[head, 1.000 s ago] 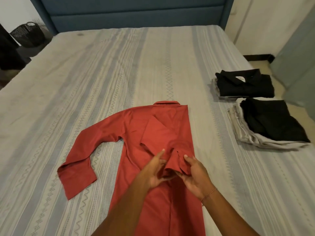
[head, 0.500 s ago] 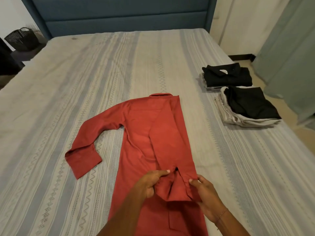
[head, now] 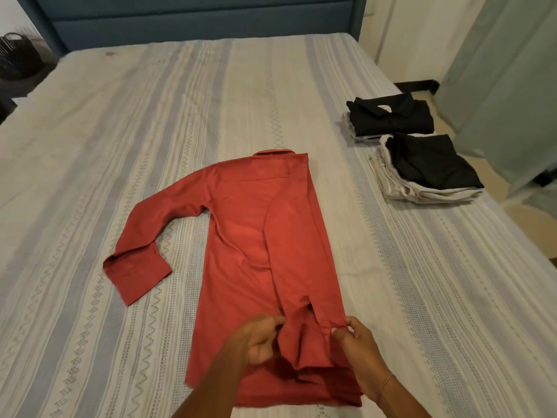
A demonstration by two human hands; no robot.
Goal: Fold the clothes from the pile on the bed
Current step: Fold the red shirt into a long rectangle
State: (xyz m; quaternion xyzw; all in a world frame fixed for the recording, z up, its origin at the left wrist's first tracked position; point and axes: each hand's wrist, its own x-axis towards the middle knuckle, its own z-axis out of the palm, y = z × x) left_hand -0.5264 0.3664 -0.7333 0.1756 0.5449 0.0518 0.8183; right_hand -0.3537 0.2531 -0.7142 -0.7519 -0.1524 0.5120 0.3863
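The cuff (head: 304,342) of the folded-in sleeve is pinched at one edge by the left hand (head: 259,342) and at the other by the right hand (head: 357,342), fingers curled round the cloth. The sleeve is laid down the length of the red shirt (head: 256,236), which lies face down on the bed (head: 90,146). This step is judged nearly set; next, the other sleeve (head: 144,245), spread left of the shirt, should be folded across. Folded dark clothes (head: 391,119) are stacked right of the shirt.
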